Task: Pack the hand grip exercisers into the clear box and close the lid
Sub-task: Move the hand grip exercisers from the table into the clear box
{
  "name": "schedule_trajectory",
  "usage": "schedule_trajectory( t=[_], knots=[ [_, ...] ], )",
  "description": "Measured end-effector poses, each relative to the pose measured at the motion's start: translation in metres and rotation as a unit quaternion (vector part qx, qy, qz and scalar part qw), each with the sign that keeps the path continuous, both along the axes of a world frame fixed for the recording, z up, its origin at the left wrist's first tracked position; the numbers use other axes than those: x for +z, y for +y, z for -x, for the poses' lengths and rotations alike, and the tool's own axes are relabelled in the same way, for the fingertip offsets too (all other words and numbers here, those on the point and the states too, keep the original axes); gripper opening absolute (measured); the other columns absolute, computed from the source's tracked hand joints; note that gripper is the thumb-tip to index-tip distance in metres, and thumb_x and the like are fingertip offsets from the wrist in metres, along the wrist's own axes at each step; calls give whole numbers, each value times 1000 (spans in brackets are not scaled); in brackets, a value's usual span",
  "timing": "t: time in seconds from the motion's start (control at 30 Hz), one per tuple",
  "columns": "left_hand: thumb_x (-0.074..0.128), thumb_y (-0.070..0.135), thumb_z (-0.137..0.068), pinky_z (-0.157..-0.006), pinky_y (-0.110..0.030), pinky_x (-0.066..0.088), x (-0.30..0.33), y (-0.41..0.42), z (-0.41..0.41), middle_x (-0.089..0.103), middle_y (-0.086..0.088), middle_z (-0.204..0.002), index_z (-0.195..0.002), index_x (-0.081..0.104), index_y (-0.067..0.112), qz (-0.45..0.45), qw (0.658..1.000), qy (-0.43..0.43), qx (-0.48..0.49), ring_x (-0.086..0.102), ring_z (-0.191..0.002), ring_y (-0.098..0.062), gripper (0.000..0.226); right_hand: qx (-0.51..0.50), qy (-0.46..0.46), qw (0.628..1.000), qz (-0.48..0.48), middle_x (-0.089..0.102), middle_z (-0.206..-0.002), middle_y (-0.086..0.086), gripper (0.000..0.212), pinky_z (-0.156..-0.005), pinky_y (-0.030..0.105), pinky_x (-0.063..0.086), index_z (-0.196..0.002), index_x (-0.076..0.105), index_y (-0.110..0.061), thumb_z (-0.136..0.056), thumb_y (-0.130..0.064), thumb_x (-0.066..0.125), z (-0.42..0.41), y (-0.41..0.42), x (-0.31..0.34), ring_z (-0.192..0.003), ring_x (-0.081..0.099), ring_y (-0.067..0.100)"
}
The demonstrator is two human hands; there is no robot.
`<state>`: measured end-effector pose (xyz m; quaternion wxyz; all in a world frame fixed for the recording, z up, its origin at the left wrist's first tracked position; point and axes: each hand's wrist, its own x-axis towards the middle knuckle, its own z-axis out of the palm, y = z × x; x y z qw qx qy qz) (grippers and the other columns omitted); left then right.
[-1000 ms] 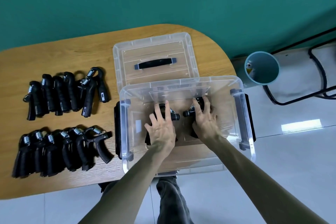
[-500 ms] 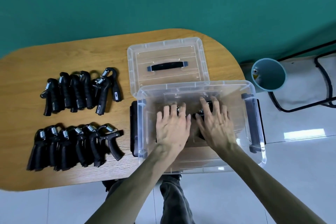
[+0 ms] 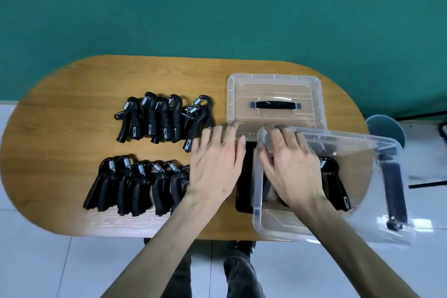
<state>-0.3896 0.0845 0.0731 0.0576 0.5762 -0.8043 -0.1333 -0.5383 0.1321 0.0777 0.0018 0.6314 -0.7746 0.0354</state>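
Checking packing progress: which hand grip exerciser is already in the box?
The exerciser right of the right hand, inside the clear box; the others lie on the table.

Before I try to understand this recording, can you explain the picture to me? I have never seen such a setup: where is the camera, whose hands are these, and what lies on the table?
No machine here: a person wears one camera on the head, looking down at their own bare hands. On the wooden table lie two rows of black grippers, a far row and a near row. The clear box stands at the right, with at least one gripper inside. Its lid lies behind it. The left hand hovers open, empty, between the rows and the box. The right hand is inside the box; whether it holds anything cannot be seen.
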Motion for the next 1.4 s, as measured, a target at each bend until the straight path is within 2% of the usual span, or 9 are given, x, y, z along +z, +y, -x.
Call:
schedule_trajectory(
  t=[0.07,0.17,0.3,0.43,0.63,0.83,1.0,1.17,1.4],
  knots=[
    [25,45,-106,-91,-45,49,-3,-6,-29,65,-7,-127,-144,48,17,-22,1000,-10,13,57,-113,-28,52,13,8,1000,-8,63,-111,11,38,-68,41,52,-118,58,-11,-102,-40,39,-31,-10,0,-94,59,32],
    [24,45,-107,-91,-43,49,-8,-12,-85,64,-7,-130,-149,42,16,-36,999,-16,24,58,-115,-27,54,44,6,998,-44,59,-116,11,42,-80,43,53,-130,53,-13,-104,-42,36,-85,-24,-5,-100,56,32],
    [29,46,-106,-89,-44,48,-21,-18,-163,65,-8,-129,-148,43,15,-54,997,-26,49,60,-113,-28,53,69,11,995,-69,57,-114,12,45,-79,44,53,-137,49,-13,-103,-42,39,-149,-38,-14,-97,56,32],
    [23,47,-106,-99,-44,44,-41,-21,-229,58,-7,-137,-149,36,18,-95,991,-49,75,55,-121,-29,54,81,15,992,-91,57,-127,14,49,-82,44,55,-141,48,-13,-101,-42,43,-200,-55,-29,-105,58,33],
    [20,48,-106,-106,-44,39,-80,-23,-281,49,-9,-146,-152,30,18,-137,985,-41,101,46,-131,-28,56,96,-1,988,-123,54,-133,16,50,-84,47,54,-139,49,-12,-100,-42,43,-258,-83,-57,-110,56,36],
    [14,43,-107,-115,-49,30,-129,-23,-304,26,-8,-163,-158,14,21,-176,977,0,124,31,-144,-28,55,124,-6,985,-122,51,-138,16,49,-87,50,51,-138,50,-12,-99,-41,46,-288,-118,-87,-117,52,38],
    [4,53,-104,-122,-56,17,-159,-13,-314,-5,-3,-170,-160,0,27,-213,965,22,148,7,-154,-29,61,103,-14,985,-137,33,-157,17,55,-101,54,44,-146,41,-13,-101,-44,43,-321,-156,-117,-140,34,43],
    [-3,60,-101,-124,-54,12,-172,-15,-323,-30,0,-164,-158,-18,31,-223,967,38,118,-6,-155,-30,66,101,1,981,-168,-4,-168,15,72,-118,57,24,-160,9,-20,-101,-56,30,-344,-194,-146,-153,1,43],
    [14,53,-105,-117,-53,32,-179,-2,-338,-18,-11,-167,-161,-8,21,-197,974,31,104,13,-154,-32,68,84,16,980,-181,-16,-166,16,80,-121,60,20,-161,-3,-22,-100,-58,33,-354,-215,-167,-152,-6,47]
  ],
)
